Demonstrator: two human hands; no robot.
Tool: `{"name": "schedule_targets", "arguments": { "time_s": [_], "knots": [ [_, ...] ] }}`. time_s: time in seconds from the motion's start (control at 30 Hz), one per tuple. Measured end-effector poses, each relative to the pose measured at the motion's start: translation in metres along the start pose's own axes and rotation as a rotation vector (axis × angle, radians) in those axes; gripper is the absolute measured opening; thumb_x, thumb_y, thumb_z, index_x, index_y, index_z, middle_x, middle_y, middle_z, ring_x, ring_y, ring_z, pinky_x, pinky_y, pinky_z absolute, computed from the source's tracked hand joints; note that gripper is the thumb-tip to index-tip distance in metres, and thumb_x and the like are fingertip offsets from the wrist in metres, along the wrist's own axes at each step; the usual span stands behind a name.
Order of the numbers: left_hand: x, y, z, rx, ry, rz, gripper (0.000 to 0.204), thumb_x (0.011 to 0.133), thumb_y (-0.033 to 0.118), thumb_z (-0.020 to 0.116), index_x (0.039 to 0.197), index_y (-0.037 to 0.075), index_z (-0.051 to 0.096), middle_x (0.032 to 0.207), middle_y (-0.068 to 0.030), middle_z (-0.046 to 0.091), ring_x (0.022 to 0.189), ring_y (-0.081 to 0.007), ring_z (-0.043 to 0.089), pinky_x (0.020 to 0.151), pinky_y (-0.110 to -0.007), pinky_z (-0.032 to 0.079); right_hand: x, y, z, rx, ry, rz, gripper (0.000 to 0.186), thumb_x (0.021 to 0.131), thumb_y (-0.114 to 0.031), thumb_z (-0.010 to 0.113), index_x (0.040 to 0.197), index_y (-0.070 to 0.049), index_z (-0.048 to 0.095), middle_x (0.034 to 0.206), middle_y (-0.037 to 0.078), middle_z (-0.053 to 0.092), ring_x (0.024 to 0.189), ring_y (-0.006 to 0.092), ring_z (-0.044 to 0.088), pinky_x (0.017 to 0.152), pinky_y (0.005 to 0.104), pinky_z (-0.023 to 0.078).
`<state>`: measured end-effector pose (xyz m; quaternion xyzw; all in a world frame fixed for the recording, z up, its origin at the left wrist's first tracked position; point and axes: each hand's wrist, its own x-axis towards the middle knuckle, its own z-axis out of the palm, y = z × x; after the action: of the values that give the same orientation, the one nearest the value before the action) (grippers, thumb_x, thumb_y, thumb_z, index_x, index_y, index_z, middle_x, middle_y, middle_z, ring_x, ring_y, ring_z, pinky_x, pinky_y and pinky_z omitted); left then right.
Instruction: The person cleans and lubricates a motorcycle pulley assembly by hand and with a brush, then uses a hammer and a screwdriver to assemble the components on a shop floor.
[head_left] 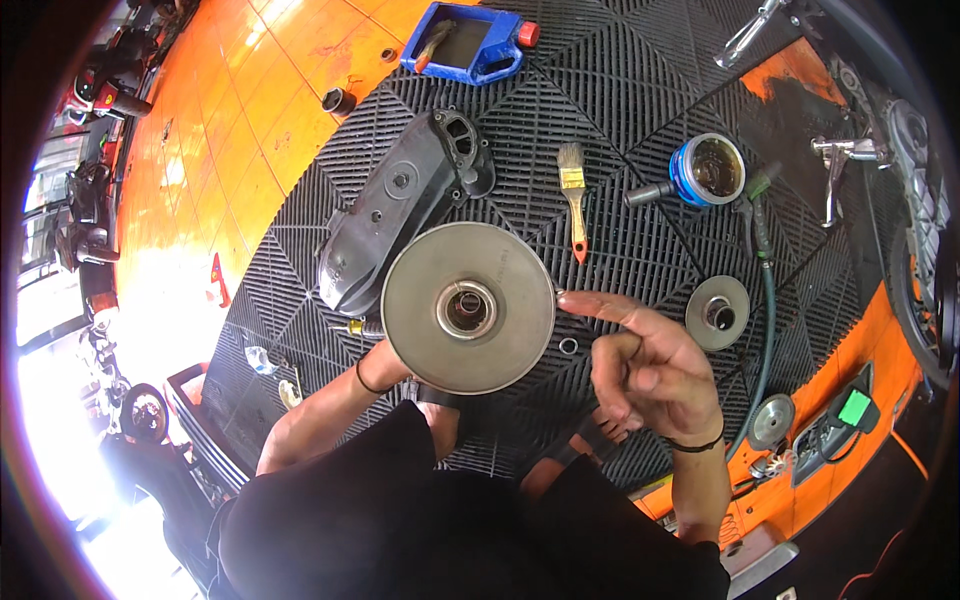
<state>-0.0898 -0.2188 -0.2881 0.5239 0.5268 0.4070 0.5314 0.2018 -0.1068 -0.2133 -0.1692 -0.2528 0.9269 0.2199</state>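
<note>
A round grey metal pulley disc with a raised hollow hub is held up in front of me, face upward. My left hand supports it from below; its fingers are hidden behind the disc. My right hand is just to the right, its index finger stretched out with the tip at the disc's rim and the other fingers loosely bent, holding nothing visible. A small metal ring lies on the mat between the disc and my right hand. Another, smaller pulley disc with a hub rests beyond that hand.
On the black slatted mat lie a long black engine cover, a paintbrush and a yellow-handled tool. Farther back are a cut-open blue jug and a blue can of dark liquid. A green hose runs along the right.
</note>
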Motion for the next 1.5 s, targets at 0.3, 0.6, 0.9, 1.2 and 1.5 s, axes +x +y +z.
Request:
{"name": "schedule_targets", "arguments": {
  "time_s": [0.3,0.6,0.9,1.2,1.5],
  "knots": [
    [0.003,0.005,0.01,0.013,-0.027,0.04,0.055,0.083,0.025,0.078,0.132,0.006,0.062,0.127,-0.012,0.065,0.114,-0.0326,0.063,0.097,-0.042,0.052,-0.005,-0.005,0.029,-0.013,-0.087,0.101,0.083,0.097,-0.024,0.066,0.157,0.011,0.019,0.074,0.011,0.06,0.052,0.0084,0.05,0.048,0.0205,0.043],
    [0.042,0.051,0.032,0.807,0.191,0.49,0.052,0.068,0.031,0.08,0.113,0.007,0.069,0.104,-0.0074,0.062,0.094,-0.0312,0.06,0.08,-0.042,0.05,0.009,0.031,0.044,-0.318,-0.093,0.198,0.076,0.1,-0.005,0.053,0.16,0.007,0.008,0.075,0.007,0.057,0.056,0.0089,0.051,0.051,0.0207,0.044],
    [0.039,0.045,0.039,1.057,0.415,0.629,0.036,0.069,0.028,0.081,0.101,0.013,0.071,0.094,-0.0017,0.058,0.087,-0.0253,0.055,0.074,-0.039,0.043,0.015,0.051,0.052,0.513,-0.224,0.17,0.087,0.097,-0.015,0.056,0.16,0.0,-0.002,0.072,0.01,0.055,0.048,0.0131,0.049,0.042,0.0256,0.043],
    [0.04,0.04,0.033,1.039,0.339,0.578,0.037,0.074,0.031,0.079,0.104,0.011,0.07,0.097,-0.0036,0.057,0.09,-0.0257,0.054,0.076,-0.04,0.042,0.01,0.062,0.056,0.814,-0.197,0.013,0.091,0.096,-0.02,0.055,0.163,-0.01,-0.006,0.076,0.01,0.055,0.049,0.0169,0.05,0.042,0.0295,0.047],
    [0.054,0.07,0.013,0.767,0.051,0.427,0.055,0.069,0.024,0.081,0.117,0.003,0.065,0.114,-0.0118,0.062,0.089,-0.0311,0.065,0.075,-0.041,0.053,0.016,0.05,0.037,-0.854,-0.054,-0.025,0.076,0.092,-0.008,0.055,0.161,-0.004,0.022,0.085,0.014,0.072,0.061,0.0251,0.069,0.065,0.047,0.059]
  ]
}}
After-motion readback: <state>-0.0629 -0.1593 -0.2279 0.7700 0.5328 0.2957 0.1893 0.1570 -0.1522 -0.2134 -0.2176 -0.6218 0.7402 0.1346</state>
